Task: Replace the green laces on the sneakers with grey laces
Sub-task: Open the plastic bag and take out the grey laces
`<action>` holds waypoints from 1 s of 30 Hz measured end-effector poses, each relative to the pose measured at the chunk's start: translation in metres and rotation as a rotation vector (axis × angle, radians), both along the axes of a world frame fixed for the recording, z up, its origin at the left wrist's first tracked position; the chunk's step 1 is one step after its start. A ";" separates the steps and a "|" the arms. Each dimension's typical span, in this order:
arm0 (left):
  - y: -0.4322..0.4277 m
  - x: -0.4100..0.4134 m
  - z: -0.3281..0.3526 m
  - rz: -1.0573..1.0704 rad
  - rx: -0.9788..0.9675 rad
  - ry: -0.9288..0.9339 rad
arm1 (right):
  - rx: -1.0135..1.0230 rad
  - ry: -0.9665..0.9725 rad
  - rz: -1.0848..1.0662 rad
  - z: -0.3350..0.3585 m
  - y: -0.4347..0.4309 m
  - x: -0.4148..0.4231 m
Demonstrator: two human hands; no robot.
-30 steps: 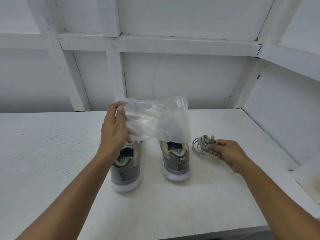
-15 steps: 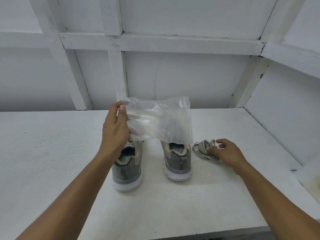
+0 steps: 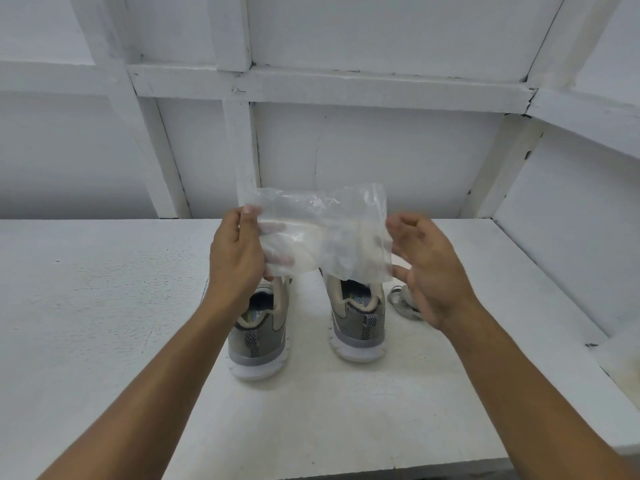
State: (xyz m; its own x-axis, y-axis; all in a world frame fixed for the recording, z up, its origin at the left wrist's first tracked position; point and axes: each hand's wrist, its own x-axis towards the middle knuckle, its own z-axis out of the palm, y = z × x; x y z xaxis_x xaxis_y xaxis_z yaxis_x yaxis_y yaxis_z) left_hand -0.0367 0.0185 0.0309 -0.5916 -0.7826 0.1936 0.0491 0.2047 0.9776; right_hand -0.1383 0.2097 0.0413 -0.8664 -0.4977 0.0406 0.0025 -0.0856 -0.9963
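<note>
Two grey sneakers stand heel-toward-me on the white table: the left sneaker (image 3: 258, 336) and the right sneaker (image 3: 356, 323). Their fronts and laces are hidden behind a clear plastic bag (image 3: 325, 233) held above them. My left hand (image 3: 235, 261) grips the bag's left edge between thumb and fingers. My right hand (image 3: 429, 268) is raised at the bag's right edge with fingers spread and relaxed, holding nothing. The bundle of grey laces (image 3: 401, 301) lies on the table right of the right sneaker, partly hidden behind my right hand.
The white table (image 3: 104, 306) runs wide to the left and ends at a front edge near me. White framed walls stand behind and on the right. A lower ledge (image 3: 620, 358) sits at the far right.
My right hand let go of the grey lace bundle on the table and rose to the right edge of the bag. The left hand kept holding the bag.
</note>
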 end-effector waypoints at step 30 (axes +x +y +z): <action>-0.034 0.019 0.030 -0.289 0.040 0.094 | 0.058 0.106 0.024 0.013 -0.007 -0.005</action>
State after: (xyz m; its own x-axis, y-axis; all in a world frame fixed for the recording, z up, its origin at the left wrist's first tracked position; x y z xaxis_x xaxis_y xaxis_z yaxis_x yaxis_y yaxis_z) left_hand -0.0172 -0.0155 0.0605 -0.7716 -0.5928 0.2306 0.1906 0.1304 0.9730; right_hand -0.1431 0.2027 0.0547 -0.8467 -0.5223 0.1017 -0.1014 -0.0293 -0.9944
